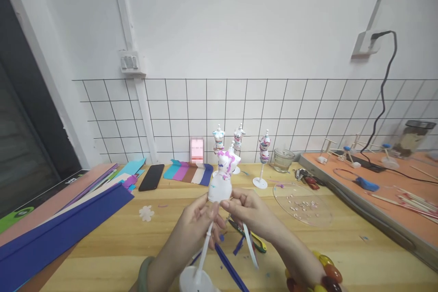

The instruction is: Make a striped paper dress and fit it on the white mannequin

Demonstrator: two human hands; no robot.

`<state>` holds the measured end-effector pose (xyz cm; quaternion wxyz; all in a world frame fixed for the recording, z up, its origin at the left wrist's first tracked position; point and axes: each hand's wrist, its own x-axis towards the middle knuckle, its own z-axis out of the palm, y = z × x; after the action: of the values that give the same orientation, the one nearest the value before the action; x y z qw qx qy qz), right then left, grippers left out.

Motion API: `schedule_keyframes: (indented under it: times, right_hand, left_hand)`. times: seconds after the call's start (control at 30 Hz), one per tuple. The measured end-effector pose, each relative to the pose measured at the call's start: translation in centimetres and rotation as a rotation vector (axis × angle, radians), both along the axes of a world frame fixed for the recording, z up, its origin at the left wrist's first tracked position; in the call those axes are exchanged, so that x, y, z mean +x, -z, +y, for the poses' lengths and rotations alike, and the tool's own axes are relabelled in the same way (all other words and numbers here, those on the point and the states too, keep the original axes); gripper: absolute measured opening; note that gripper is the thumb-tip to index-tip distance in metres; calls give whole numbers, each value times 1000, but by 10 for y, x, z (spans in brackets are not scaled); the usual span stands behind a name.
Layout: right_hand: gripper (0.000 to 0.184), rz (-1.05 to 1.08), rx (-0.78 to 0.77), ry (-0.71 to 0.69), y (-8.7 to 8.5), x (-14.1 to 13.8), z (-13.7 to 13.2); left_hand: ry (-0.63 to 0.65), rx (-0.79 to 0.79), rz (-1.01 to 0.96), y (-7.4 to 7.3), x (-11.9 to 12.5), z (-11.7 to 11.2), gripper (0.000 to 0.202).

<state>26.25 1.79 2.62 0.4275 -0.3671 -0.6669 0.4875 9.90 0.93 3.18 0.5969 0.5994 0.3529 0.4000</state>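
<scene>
A miniature dress form [220, 187], white with pink and purple paper bits on its bust, stands tilted in front of me on a white stem and round base [195, 280]. My left hand [193, 221] is closed around its lower edge, the thumb pressed near the hem. On the other side, my right hand [251, 212] pinches at the same edge. A narrow white paper strip [251, 247] hangs down from the right hand. Scissors with yellow-green handles [259, 242] lie beneath the hands, beside a dark blue paper strip [230, 267] and small blue scraps.
Decorated dress forms [261, 164] stand at the back. Coloured paper sheets [75, 219] fill the left side, near a black phone [151, 177] and fanned crepe paper [191, 172]. A clear plate [303, 204] with small gems, a glass jar [283, 160] and an orange board [404, 187] are right.
</scene>
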Motion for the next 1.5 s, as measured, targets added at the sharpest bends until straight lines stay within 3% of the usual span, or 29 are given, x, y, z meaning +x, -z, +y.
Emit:
schedule_keyframes:
  times: [0.1,0.43,0.57,0.73,0.9,1.17,1.3,1.5]
  right_hand:
    - [35,12,-20,-52,0,-1,-1]
    - [35,117,-57,-128,1,6,0]
    - [33,203,-100,-205,4,7,0]
    - [40,300,-164,-281,5,6,-3]
    - [53,299,-201,-314,2,4,-7]
    - [61,254,-219,-388,-1,11,-9]
    - [58,271,-209,-349,-2,13,-8]
    - [55,310,-196,-258,4,15,0]
  left_hand:
    - [-78,-14,-21,1,-2,2,39]
    - [118,-198,-227,0,-7,-1,34]
    - [123,-133,-260,2,-8,1,32]
    - [-8,-26,-311,3,-8,2,36]
    - [182,-53,-257,-1,0,-7,31]
    - [269,-16,-120,8,-2,-6,26]
    - [196,7,-60,6,-13,1,27]
    - [104,22,-149,-9,-33,6,23]
